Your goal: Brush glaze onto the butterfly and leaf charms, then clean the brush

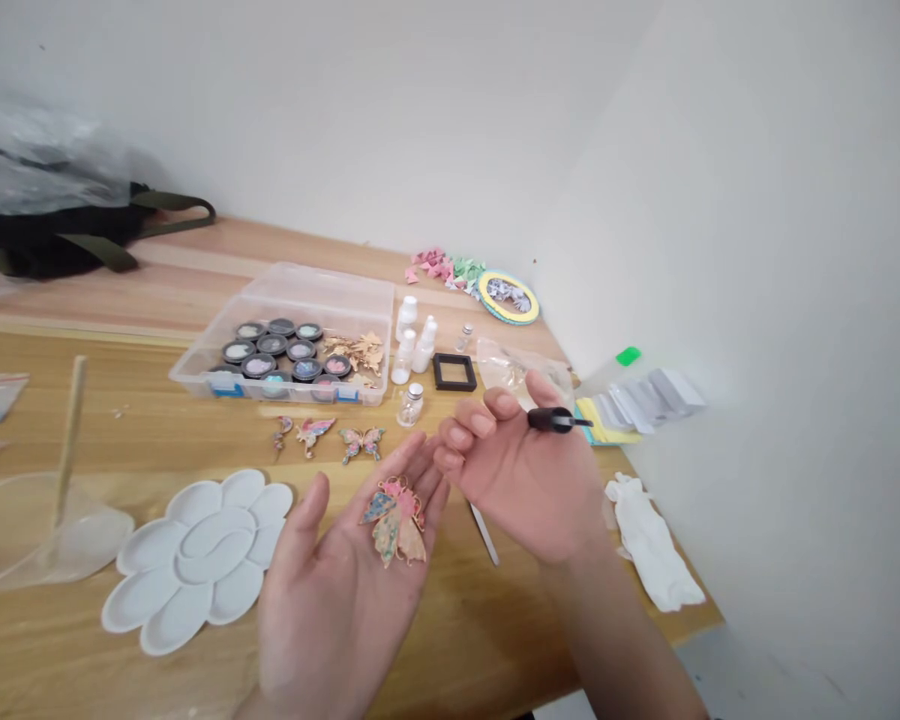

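The left hand (337,590) runs off the bottom edge of the view, its wrist cut away, and the right forearm (622,640) is cut off there too. The right hand (517,480) hides part of a clear plastic bag (499,362), whose contents are too small to tell. The black-capped handle (551,420) between its fingers ends in a thin tip too small to name. A black bag (52,235) is cut off by the left edge and partly veiled by blurred clear plastic (37,160). What fills the round black pots (271,345) in the plastic box (322,300) can't be made out, and the box's front wall blurs the nearest ones
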Available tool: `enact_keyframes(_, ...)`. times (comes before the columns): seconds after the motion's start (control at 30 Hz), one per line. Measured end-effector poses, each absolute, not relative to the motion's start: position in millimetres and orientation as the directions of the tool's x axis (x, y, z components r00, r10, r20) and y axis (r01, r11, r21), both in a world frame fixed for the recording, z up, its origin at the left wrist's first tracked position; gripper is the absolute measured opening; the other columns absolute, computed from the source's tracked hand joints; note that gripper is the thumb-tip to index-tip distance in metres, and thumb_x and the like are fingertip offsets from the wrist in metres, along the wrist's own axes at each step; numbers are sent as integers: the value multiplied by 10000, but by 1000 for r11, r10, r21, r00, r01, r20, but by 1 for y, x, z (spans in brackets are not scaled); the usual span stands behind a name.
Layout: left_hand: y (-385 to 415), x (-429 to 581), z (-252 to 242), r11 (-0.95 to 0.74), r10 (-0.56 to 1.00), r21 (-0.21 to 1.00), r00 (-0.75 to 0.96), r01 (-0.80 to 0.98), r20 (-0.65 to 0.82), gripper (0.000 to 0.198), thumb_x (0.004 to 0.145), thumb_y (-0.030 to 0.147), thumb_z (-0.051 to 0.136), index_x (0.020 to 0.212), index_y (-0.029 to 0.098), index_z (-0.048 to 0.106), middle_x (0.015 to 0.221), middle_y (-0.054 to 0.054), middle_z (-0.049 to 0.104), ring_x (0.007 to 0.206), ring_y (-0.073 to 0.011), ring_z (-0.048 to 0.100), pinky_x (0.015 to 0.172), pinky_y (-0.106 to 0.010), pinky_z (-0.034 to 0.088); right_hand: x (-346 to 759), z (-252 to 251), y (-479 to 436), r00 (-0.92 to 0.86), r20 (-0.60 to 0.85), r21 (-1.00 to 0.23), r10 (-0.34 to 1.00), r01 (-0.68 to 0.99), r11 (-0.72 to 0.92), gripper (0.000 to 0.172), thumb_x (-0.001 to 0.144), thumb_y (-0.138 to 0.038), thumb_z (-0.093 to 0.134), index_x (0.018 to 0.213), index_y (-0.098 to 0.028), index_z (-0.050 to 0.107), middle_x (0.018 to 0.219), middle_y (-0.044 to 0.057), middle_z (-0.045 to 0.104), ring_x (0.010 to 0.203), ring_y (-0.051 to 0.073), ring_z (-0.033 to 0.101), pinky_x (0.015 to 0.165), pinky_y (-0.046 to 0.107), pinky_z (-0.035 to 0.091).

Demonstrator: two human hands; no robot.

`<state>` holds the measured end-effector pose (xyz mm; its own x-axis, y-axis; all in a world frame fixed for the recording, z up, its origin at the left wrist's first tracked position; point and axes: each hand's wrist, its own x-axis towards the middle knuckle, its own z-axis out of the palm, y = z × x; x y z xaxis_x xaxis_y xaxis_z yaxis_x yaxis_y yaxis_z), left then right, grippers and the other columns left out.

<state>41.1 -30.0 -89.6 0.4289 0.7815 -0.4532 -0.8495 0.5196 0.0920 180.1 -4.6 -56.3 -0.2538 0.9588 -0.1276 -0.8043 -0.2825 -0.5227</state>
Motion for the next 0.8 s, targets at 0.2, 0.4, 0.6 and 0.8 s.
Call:
enact_keyframes(0.2,-30,41,-87,514,798,192,384,-836,-464,637,923,465,413,1425,76,474,1314,-191,647,1320,-272,556,1212,-417,326,187,-55,-2,-97,-138,-656,986,-737,-164,583,915,-587,376,570,-200,644,597,8,582,603,124,566,616,281,476)
enact_keyframes(0.4,-31,42,-90,506,804,215,366,-835,-468,646,890,517,485,1336,56,564,1240,-191,690,1266,-300,600,1183,-429,378,236,-85,4,423,208,-963,882,-69,260,640,891,-696,324,630,-223,668,463,-20,409,471,123,396,513,288,326)
enact_keyframes(0.6,-30,47,-95,520,801,222,381,-825,-461,621,896,520,472,1295,62,602,1221,-180,703,1255,-288,610,1146,-400,431,258,-125,0,397,330,-893,856,426,147,594,896,-677,409,692,-206,709,449,-27,408,445,124,354,511,311,280)
enact_keyframes(0.8,-30,49,-97,520,802,224,380,-824,-461,630,901,515,469,1292,36,592,1251,-191,687,1227,-264,633,1079,-341,496,257,-150,4,334,296,-839,895,539,76,531,904,-618,461,711,-198,723,497,-24,445,509,132,425,565,308,325)
